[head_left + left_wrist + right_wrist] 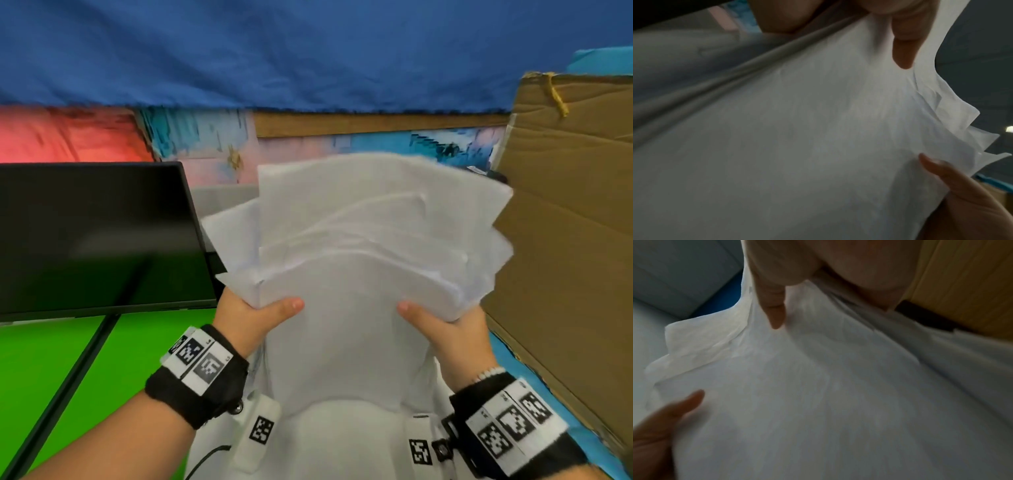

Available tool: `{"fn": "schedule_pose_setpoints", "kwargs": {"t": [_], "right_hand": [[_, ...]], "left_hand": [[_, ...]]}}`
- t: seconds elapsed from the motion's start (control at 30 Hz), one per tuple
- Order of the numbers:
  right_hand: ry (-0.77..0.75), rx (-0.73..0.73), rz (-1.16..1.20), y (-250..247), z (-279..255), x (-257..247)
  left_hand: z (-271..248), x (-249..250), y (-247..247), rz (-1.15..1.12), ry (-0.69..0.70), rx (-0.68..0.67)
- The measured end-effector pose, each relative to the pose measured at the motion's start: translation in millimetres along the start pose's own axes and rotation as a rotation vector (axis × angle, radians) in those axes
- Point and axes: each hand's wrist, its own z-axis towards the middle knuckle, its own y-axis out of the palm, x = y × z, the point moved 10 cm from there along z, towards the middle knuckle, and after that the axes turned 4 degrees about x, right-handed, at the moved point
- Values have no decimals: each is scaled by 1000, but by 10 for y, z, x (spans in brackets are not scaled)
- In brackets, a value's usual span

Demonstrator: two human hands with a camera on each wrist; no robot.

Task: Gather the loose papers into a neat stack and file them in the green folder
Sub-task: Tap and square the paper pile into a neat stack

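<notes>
Plainly, both hands hold an uneven sheaf of white paper sheets [359, 260] up in the air, above a bright green flat surface [51, 370]; the left hand [251, 317] grasps the sheaf's lower left corner, thumb on the near face and fingers hidden behind; the right hand [445, 330] grasps the lower right corner in the same way, thumb on the near face; so each grip is clenched on the paper, one at either side of its bottom edge. Beyond the two grips the sheets fan out untidily, their far corners and edges stepped and unaligned; the wrist views, blurred, show a thumb pressed to the paper and staggered sheet corners past it. Left of the left grip stands a black flat monitor screen [99, 236]; right of the right grip leans a large brown cardboard sheet [568, 212]; beyond the paper hangs a wide blue cloth [274, 51]. Whether the green area is the folder, I cannot tell. Black wrist bands with printed square markers sit behind each grip.
</notes>
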Motion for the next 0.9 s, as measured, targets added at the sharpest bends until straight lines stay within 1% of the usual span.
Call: {"fn": "schedule_pose_setpoints", "kwargs": {"t": [0.1,0.2,0.27,0.37,0.47,0.53,0.6,0.7,0.77,0.83,0.9], "right_hand": [[82,-67,-40,11,18,256],[105,-104,24,-44,72,312],[129,-165,43,-45,105,315],[183,-237,-78,-41,175,426],[220,-305,-67,53,196,395],[176,-331,-34,186,212,258],[123,-263,-3,252,244,123],[27,-95,-6,206,229,-46],[-32,-33,-1,143,150,-146],[-57,-35,18,108,45,-191],[-35,-83,33,105,-21,-107]], "left_hand": [[-71,-404,-53,49,-137,28],[-53,-528,-94,82,-161,35],[-17,-537,-83,65,-176,-17],[17,-522,-64,26,-214,-120],[42,-430,21,2,-236,-235],[88,-330,91,-9,-235,-255],[152,-268,122,-10,-240,-209],[183,-99,94,16,-176,-89],[164,46,70,19,-96,-41],[132,240,41,-42,-5,-11],[134,425,-30,-81,88,39]]}}
